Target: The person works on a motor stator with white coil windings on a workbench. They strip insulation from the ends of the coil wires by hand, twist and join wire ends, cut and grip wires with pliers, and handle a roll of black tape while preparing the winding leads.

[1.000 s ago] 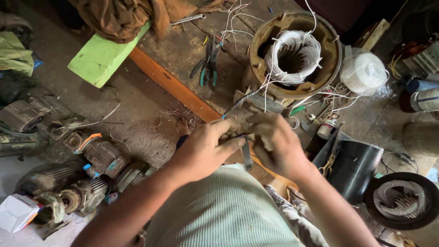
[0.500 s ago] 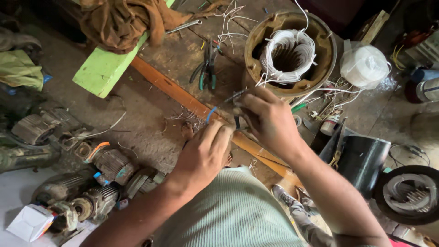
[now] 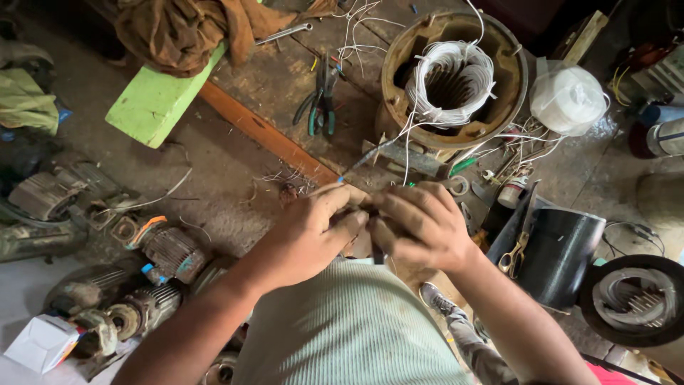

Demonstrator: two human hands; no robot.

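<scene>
My left hand (image 3: 313,228) and my right hand (image 3: 420,224) are pressed together just above my lap, fingers closed. They pinch the end of a thin white wire (image 3: 407,153) that runs up to the white winding (image 3: 452,82) inside a round rusty motor stator (image 3: 509,68). A short dark narrow tool (image 3: 375,251) sticks down between the hands; it seems to sit in my right fingers. The wire's very end is hidden by my fingers.
Teal-handled pliers (image 3: 320,107) lie on the wooden board beside the stator. A green plank (image 3: 157,103) and brown cloth (image 3: 185,28) are far left. Old motors (image 3: 164,249) crowd the left, a black cylinder (image 3: 563,253) and scissors (image 3: 513,257) the right.
My hands were slightly apart with the left one lower; they have closed together around the wire end. The view has shifted a little.
</scene>
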